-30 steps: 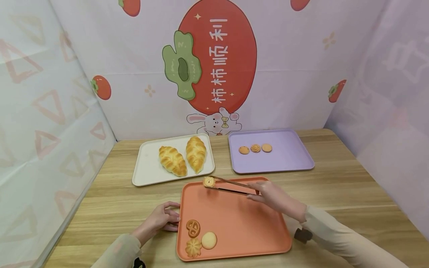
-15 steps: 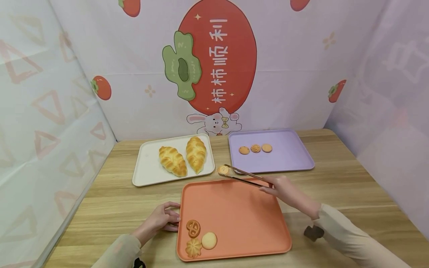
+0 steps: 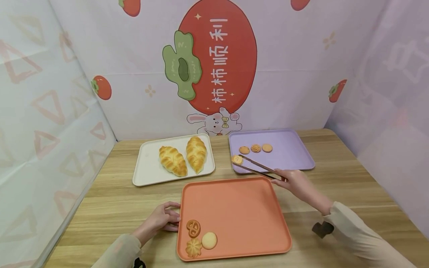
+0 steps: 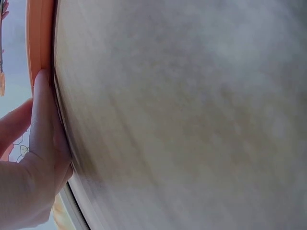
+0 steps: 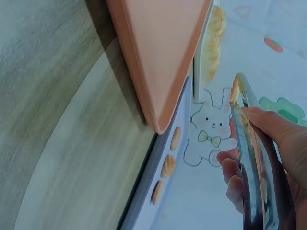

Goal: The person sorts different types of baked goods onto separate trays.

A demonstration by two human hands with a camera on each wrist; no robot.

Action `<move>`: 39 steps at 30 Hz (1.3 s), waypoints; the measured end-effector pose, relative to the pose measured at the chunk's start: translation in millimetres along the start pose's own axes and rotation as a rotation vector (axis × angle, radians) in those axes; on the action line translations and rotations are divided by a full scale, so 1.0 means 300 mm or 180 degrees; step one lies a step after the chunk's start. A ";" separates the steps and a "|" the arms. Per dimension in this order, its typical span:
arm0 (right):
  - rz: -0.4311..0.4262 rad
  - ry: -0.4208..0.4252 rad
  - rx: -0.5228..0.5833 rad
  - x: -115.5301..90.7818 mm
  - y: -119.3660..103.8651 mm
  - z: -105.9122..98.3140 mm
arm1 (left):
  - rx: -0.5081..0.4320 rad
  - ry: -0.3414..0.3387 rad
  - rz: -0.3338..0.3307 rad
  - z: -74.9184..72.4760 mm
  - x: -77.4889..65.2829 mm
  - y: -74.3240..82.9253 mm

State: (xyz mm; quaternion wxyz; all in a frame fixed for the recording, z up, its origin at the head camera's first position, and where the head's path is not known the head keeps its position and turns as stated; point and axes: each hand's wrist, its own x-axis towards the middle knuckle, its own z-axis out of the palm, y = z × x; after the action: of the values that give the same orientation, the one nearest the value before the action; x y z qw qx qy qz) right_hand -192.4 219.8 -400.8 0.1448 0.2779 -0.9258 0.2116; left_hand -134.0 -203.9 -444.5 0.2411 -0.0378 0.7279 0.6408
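My right hand (image 3: pixel 295 184) grips metal tongs (image 3: pixel 257 164), whose tips pinch a small round yellow cookie (image 3: pixel 237 160). In the head view that cookie overlaps the front left corner of the purple tray (image 3: pixel 288 160). The right wrist view has thumb and fingers around the tongs' arms. At the orange tray (image 3: pixel 241 219), my left hand (image 3: pixel 161 219) rests against the left rim, a straight finger along the outer wall in the left wrist view. A pretzel cookie (image 3: pixel 193 228), a flower-shaped cookie (image 3: pixel 193 247) and a plain round cookie (image 3: pixel 209 240) lie in its front left corner.
Along the purple tray's left half sit a speckled cookie (image 3: pixel 244 150), a swirled cookie (image 3: pixel 256 148) and a plain cookie (image 3: pixel 267 148). Two braided breads (image 3: pixel 172 160) lie on a white tray (image 3: pixel 147 163) at the back left. Printed cloth walls (image 3: pixel 285 74) enclose the wooden table (image 3: pixel 110 201).
My right hand has carried the tongs and cookie rightward and away from me, from over the orange tray's back edge to the purple tray's front left corner. The left hand has stayed put.
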 end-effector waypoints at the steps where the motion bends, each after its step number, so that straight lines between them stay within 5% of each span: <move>1: -0.0009 0.0019 -0.0017 -0.002 0.005 -0.004 | 0.0001 0.0004 0.0001 0.000 0.000 0.000; 11: 0.0018 0.0249 -0.0208 -0.015 0.068 -0.038 | 0.0002 0.0003 -0.0014 0.000 -0.001 0.003; 21: 0.0358 0.0080 -0.0203 -0.029 0.134 -0.074 | -0.0020 0.0017 -0.0021 0.002 -0.001 0.004; 31: 0.0327 0.0219 -0.0344 -0.041 0.198 -0.092 | -0.0018 0.0008 -0.0020 0.003 -0.005 0.007; 39: 0.0623 0.0012 -0.0230 -0.048 0.238 -0.104 | -0.0032 0.0014 -0.0005 0.003 -0.003 0.003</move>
State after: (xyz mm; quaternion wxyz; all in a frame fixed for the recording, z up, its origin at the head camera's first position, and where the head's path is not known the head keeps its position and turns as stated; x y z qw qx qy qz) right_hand -217.2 295.1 -401.7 0.1351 0.1804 -0.9552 0.1918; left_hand -133.2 -203.1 -443.2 0.2397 -0.0410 0.7252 0.6442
